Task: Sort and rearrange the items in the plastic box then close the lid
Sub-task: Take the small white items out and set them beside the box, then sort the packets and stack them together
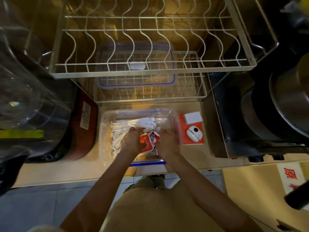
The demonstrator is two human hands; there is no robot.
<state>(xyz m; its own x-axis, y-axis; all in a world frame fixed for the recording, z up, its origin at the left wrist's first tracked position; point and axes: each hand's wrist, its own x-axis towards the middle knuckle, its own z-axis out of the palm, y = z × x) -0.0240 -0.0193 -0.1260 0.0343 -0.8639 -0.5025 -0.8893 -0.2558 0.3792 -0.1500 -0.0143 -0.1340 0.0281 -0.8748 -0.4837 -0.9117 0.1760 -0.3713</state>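
A clear plastic box (105,124) with a blue clip on its near edge stands on the counter in front of me. It holds several white paper-wrapped sticks (117,131) on the left and red sachets (147,143) in the middle. My left hand (132,139) reaches into the box and grips a bunch of the white sticks. My right hand (167,141) is inside the box's right half, fingers curled over the red sachets. The clear lid with blue trim (172,81) lies on the lower wire shelf behind the box.
A wire dish rack (150,71) hangs over the counter above the box. Right of the box lie a red pad with a white block (193,118) and a white oval device (194,133). A red appliance (83,131) stands left, metal pots (284,106) right.
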